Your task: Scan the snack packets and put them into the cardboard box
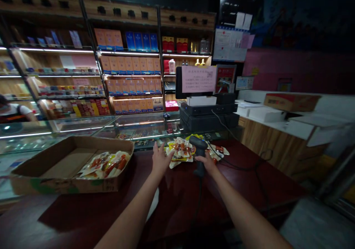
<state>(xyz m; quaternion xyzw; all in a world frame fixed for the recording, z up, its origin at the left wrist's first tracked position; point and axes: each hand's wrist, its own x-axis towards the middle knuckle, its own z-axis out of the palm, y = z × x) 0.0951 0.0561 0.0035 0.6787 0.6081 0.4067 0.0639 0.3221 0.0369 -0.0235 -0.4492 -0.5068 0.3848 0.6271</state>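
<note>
Black corded barcode scanner (198, 149), light and rigid, best taken by its pistol handle, upright above the dark red counter (172, 204), fingers of the right hand (208, 163) curled shut around the handle. Soft, slippery snack packets (181, 151) in a loose heap at 2 o'clock from the left hand (162, 159), wide open, fingertips against the heap's edge. Cardboard tray (69, 184) of more packets at 9 o'clock.
</note>
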